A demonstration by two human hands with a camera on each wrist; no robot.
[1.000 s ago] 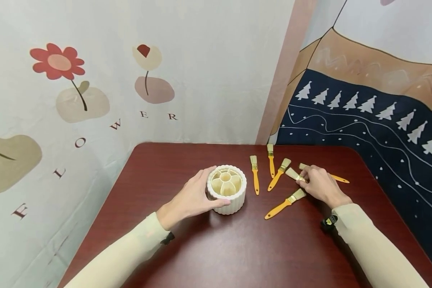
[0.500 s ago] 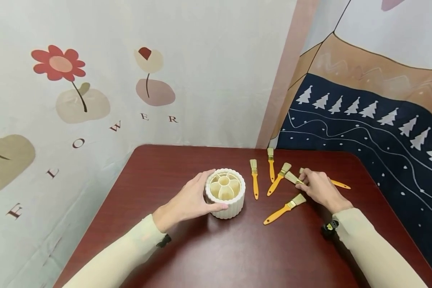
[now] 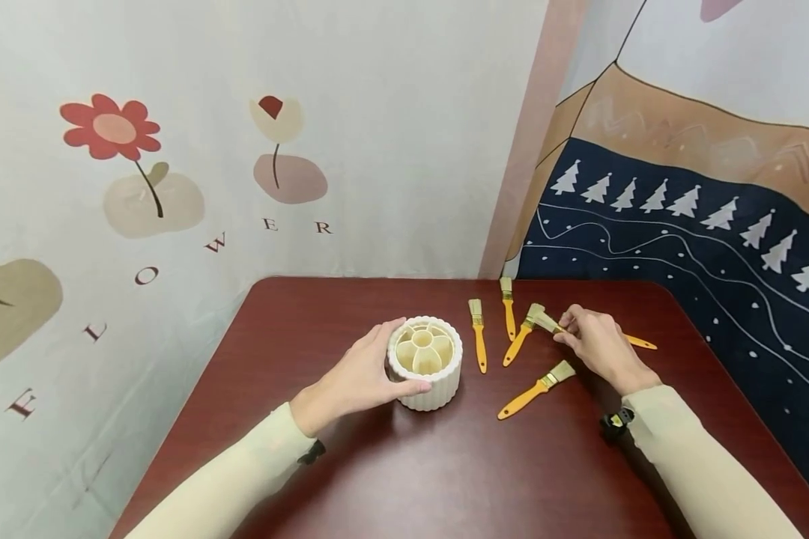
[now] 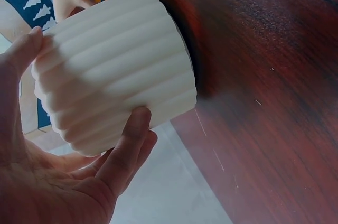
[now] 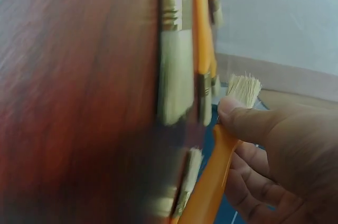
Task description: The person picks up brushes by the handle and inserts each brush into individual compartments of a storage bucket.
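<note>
In the head view my left hand (image 3: 357, 372) grips the side of a white, ribbed, round pen holder (image 3: 443, 385) standing on the table. Several petal-like compartments surround a round middle one, and no brush shows in them. The left wrist view shows thumb and fingers spread around its ribbed wall (image 4: 116, 71). Farther right, my right hand (image 3: 600, 346) pinches a paintbrush (image 5: 245, 91) near its metal band. Its pale bristles point left, close to another brush's bristles, and the orange handle (image 5: 211, 182) runs past the fingers. Behind this hand, another paintbrush (image 3: 640, 342) shows only its handle.
Between the hands lie a paintbrush (image 3: 478, 337), a second paintbrush (image 3: 508, 308) at the back, a slanted paintbrush (image 3: 520, 340) and a nearer paintbrush (image 3: 535, 391). The dark red table (image 3: 297, 314) meets printed wall cloths at its back and right side.
My right hand now pinches the paintbrush more visibly near its metal band, and the brush appears slightly raised. My left hand stays on the pen holder. The head view has shifted slightly.
</note>
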